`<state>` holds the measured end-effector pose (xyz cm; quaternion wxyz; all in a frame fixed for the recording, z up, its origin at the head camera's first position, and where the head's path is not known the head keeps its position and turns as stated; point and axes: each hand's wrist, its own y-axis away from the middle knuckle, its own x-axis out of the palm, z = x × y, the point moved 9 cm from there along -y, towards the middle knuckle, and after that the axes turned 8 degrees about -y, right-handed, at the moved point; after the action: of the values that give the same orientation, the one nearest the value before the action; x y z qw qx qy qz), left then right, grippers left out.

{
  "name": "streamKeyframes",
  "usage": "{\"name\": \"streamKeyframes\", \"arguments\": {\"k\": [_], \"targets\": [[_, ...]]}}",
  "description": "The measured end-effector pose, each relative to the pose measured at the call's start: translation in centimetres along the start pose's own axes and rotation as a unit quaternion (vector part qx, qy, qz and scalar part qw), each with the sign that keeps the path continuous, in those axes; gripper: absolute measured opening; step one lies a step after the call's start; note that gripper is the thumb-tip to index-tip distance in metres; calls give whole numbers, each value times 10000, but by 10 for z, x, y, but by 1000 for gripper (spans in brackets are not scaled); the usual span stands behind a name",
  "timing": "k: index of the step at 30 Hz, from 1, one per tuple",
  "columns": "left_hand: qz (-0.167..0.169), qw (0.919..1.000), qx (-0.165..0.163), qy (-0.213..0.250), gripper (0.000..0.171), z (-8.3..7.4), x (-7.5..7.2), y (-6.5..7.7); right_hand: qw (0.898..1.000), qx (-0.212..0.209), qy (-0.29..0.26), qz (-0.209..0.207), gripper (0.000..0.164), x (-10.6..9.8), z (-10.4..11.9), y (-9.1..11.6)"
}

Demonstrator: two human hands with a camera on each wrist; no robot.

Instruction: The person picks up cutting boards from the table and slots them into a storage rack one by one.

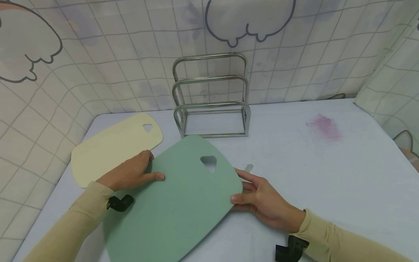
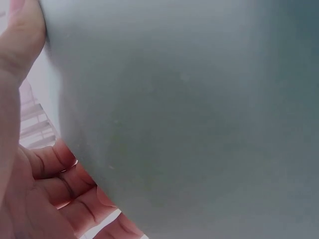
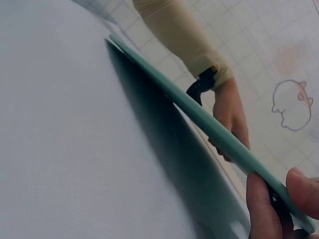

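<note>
- Right hand [image 1: 262, 200] pinches the green cutting board [image 1: 176, 203] at its 3 o'clock corner, closed to the board's thickness: thumb on the upper face, fingers on the underside.
- Left hand [image 1: 131, 173] grips the same board at its 10 o'clock edge, thumb laid over the upper face, fingers bent behind the rim, as the left wrist view shows.
- That green board slants over the white table [image 1: 294, 156], at 7 o'clock from the rack; the right wrist view shows it nearly edge-on, with a dark shadow beneath. Whether its near end touches the table I cannot tell.
- Its handle hole [image 1: 209, 163] sits between 1 and 2 o'clock on its face.
- Just beside the left hand, between 10 and 11 o'clock of the green board, a cream board [image 1: 111, 145] lies on the table.
- At 1 o'clock of the green board stands a metal rack [image 1: 212, 105] with three arches, near the table's far edge. In the head view the board's far corner reaches its front base bar; contact is unclear.
- Toward 2 o'clock, a pink stain [image 1: 327, 127] marks the table.
- Beyond 12 o'clock, a curtain [image 1: 131, 65] with a grid pattern and cartoon outlines hangs behind everything.
</note>
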<state>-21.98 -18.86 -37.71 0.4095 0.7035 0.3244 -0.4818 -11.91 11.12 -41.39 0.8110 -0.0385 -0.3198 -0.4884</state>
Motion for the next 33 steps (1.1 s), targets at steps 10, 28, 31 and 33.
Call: {"name": "streamKeyframes", "arguments": {"k": [10,28,31,33], "targets": [[-206,9998,66,-2,64,-3,0,1,9999,-112,25,-53,88,-5,7,-1],[-301,9990,-163,291,67,-2,-4,7,9987,-352,5,-356,58,-10,13,-4],[-290,9988,-184,340,66,-1,-4,8,9986,-369,-23,-377,55,-10,14,-4],[-309,9988,-186,336,66,1,-4,9,9985,-362,-40,-402,53,-10,15,-5]]}}
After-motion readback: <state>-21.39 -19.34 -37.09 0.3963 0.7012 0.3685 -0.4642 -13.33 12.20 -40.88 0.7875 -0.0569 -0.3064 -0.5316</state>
